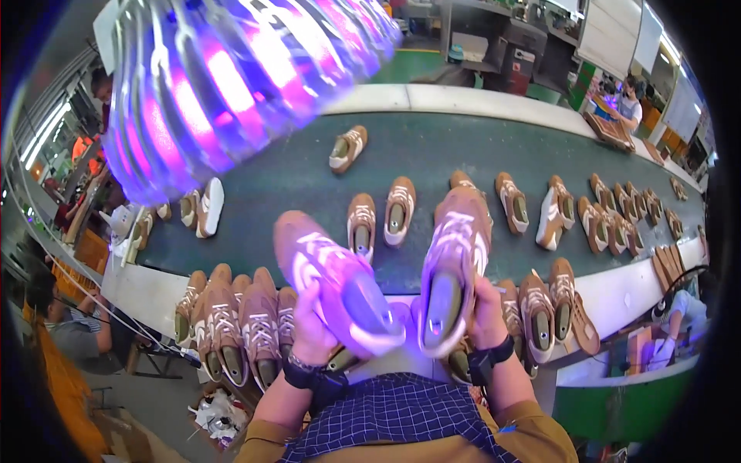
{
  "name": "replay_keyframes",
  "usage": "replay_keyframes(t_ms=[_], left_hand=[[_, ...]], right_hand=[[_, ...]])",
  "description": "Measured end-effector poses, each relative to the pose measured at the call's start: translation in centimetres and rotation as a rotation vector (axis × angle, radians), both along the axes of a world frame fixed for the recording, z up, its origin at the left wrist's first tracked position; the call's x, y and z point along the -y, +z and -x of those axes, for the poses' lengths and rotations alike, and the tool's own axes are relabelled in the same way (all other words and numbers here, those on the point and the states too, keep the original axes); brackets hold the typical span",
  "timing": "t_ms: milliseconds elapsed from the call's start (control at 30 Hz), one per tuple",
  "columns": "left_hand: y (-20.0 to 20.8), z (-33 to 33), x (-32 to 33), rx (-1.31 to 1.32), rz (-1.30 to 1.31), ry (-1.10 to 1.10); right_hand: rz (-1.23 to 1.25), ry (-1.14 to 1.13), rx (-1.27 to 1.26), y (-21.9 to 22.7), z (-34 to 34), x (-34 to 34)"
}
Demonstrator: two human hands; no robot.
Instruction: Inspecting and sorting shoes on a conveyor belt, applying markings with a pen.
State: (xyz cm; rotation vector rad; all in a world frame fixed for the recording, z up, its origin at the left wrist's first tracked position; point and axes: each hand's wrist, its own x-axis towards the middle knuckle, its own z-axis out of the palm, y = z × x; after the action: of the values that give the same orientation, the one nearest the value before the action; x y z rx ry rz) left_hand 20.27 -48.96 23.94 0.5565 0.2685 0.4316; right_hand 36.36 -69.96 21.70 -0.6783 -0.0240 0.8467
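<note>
My left hand (pixel 312 330) is closed round the side of a tan sneaker (pixel 320 258) with white laces and stripes, its toe pointing away and to the left. A matching sneaker (pixel 455 239) is in my right hand (pixel 488 315), held by its outer side, toe away from me. Both shoes are lifted over the near edge of the belt, a small gap between their heels. Purple light falls on them, strongest on the left shoe. Dark inserts show in their openings. Most of my fingers are hidden behind the shoes.
A purple-lit caged lamp (pixel 231 92) hangs close at upper left. Across lies a green conveyor belt (pixel 270 166) with several tan sneakers, more toward the right. Sneakers (pixel 224 309) line the white near ledge (pixel 154 297) on both sides. Another person (pixel 629 108) sits at far right.
</note>
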Motion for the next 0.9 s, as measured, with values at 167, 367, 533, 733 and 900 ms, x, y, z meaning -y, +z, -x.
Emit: replay_keyframes(t_ms=[167, 367, 533, 733, 900], left_hand=[[-0.3, -0.2, 0.6, -0.037, 0.047, 0.159], [-1.7, 0.2, 1.7, -0.13, 0.058, 0.235], [-2.3, 0.7, 1.9, -0.104, 0.092, 0.224], [-2.2, 1.0, 2.2, -0.105, 0.104, 0.23], [-2.3, 1.3, 2.3, -0.094, 0.104, 0.225]], right_hand=[[-0.179, -0.083, -0.017, -0.3, 1.1, 0.7], [-0.11, -0.205, -0.078, 0.1, 3.9, 0.9], [-0.055, -0.263, -0.126, -0.3, 5.0, 1.2], [-0.053, -0.233, -0.115, -0.7, 5.2, 1.4], [-0.052, -0.224, -0.075, -0.6, 5.6, 1.4]])
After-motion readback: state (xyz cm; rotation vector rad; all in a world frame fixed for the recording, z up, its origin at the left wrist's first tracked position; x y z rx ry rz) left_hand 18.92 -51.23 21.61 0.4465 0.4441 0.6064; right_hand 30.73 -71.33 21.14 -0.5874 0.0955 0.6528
